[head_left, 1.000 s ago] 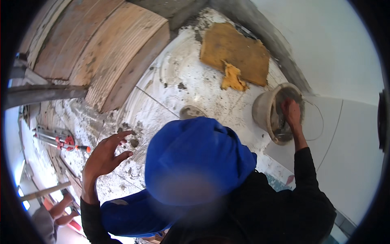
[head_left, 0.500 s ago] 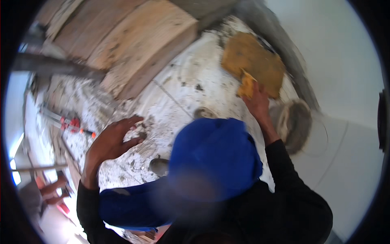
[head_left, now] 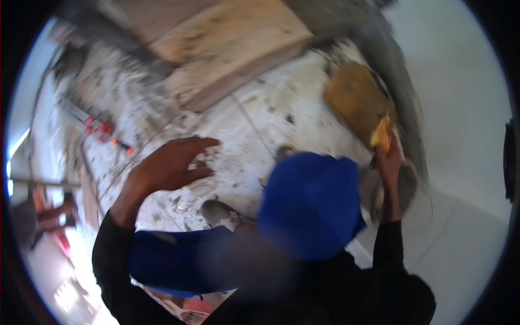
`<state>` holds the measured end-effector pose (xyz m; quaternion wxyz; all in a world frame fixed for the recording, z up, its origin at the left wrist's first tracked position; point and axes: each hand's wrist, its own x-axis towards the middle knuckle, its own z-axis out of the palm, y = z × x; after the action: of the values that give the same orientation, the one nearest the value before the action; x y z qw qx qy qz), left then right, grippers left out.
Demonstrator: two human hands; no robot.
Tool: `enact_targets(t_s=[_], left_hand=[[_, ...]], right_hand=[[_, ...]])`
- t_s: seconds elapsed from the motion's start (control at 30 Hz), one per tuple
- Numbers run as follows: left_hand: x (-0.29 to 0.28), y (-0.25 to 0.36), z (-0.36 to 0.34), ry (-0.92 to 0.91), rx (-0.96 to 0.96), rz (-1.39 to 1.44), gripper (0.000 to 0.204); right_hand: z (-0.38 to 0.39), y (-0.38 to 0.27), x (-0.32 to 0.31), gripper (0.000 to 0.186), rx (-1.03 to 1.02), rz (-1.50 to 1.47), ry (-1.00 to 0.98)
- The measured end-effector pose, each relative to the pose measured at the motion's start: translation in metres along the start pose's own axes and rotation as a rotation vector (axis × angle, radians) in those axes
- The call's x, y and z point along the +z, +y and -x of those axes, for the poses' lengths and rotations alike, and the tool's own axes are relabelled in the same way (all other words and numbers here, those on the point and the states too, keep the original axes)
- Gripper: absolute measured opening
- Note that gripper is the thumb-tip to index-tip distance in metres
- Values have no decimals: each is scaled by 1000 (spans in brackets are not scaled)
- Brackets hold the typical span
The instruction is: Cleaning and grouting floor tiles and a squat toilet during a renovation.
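Note:
My left hand (head_left: pixel 170 165) is raised over the dirty white tiled floor (head_left: pixel 292 97) with its fingers apart and curved, holding nothing. In my right hand (head_left: pixel 388 158) is a torn piece of yellow foam (head_left: pixel 382 132), held just above a grey bucket (head_left: pixel 407 189) at the right, whose inside is blurred and partly hidden by my arm. Right behind the foam lies a brown-yellow padded slab (head_left: pixel 352 97). My blue-clad bent knee (head_left: pixel 309 200) fills the lower middle.
Wooden boards form a step (head_left: pixel 233 43) at the back. A tile cutter (head_left: pixel 97 127) with red parts lies at the left. At the far left edge, another person's hands (head_left: pixel 51 214) are visible. A white wall (head_left: pixel 460 97) with grey mortar along its foot bounds the right.
My right hand has come out of the bucket and taken hold of the loose foam piece, lifting it toward the bucket. My left hand has moved up and rightward. The view has turned.

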<state>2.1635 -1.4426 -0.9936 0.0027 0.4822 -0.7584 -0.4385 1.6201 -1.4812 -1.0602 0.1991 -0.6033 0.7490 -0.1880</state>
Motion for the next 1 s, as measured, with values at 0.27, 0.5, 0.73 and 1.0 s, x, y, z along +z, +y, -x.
enact_targets(t_s=[0.27,0.5,0.73,1.0], left_hand=[[0,9,-10,-112,-52,100,61],[1,18,-19,-94,-85,105,61],[0,17,-6,-83,-133,98,61],[3,10,-13,-98,-115,96,64]], right_hand=[[30,104,-129,47,680,157,-197],[66,304,24,44,71,475,-35],[33,319,17,44,136,556,-157],[48,160,-102,40,695,-565,-152]])
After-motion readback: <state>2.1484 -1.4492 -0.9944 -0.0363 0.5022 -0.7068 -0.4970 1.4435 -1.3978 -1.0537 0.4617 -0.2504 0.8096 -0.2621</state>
